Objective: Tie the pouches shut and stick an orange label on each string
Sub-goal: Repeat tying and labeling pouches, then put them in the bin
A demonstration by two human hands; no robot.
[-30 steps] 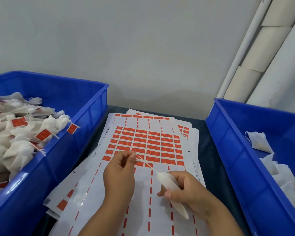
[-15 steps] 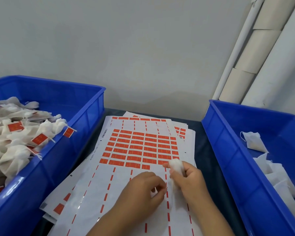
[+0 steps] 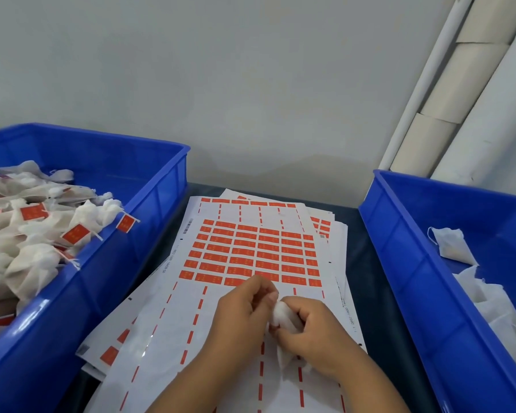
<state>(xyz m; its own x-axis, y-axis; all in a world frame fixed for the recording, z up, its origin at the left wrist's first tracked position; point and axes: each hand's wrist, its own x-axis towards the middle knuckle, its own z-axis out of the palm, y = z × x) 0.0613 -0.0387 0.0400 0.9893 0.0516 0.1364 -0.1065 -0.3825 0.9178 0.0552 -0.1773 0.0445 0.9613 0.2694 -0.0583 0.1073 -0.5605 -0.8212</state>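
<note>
Cinching pouch (image 3: 283, 315) neck over the sheet (image 3: 251, 251), just below the orange labels. Right hand (image 3: 316, 338) wrapped round pouch; left hand (image 3: 245, 305) pinching at its top, string hidden. Best pulled snug, neck gathered tight, before peeling a label.

Both hands (image 3: 276, 320) pinch a white pouch (image 3: 283, 318) above the label sheet (image 3: 251, 254)
</note>
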